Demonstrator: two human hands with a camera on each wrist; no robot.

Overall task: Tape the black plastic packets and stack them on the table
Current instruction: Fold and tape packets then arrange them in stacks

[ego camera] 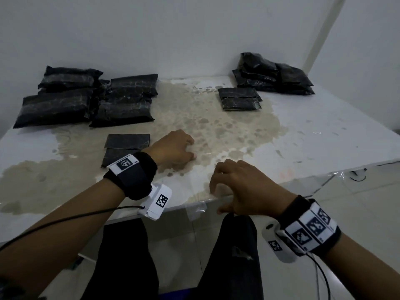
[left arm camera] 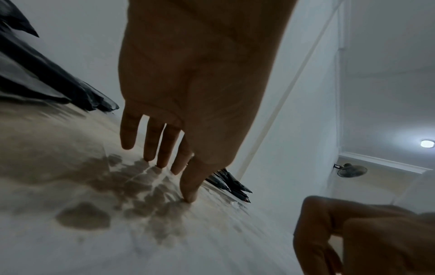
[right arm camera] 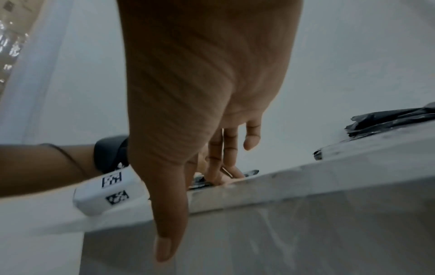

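- The bench (ego camera: 324,126) is white, with a wide tan stain spread across its middle, and its near edge is covered in clear film.
- A large pile of black plastic packets (ego camera: 86,100) lies at the far left of the bench, several of them overlapping and crossed by shiny bands.
- A second heap of black packets (ego camera: 272,72) sits at the far right corner against the wall (ego camera: 173,29).
- A smaller black packet (ego camera: 239,98) lies by itself just in front of that right heap, apart from it.
- Another small black packet (ego camera: 126,146) lies near the middle left, just beside the left wrist and partly hidden by the wrist band.
- No box, tray or other container shows; the packets rest straight on the bench, and what they hold cannot be seen.
- The left hand (ego camera: 173,148) is on the stained part of the bench with its fingers (left arm camera: 162,147) stretched down and the thumb tip touching the surface; it holds nothing.
- The right hand (ego camera: 244,187) hovers at the near edge of the bench, fingers loosely bent and spread, thumb hanging below the edge; nothing shows in it.
- A ceiling light (left arm camera: 427,143) and a wall fan (left arm camera: 352,170) show in the left wrist view.
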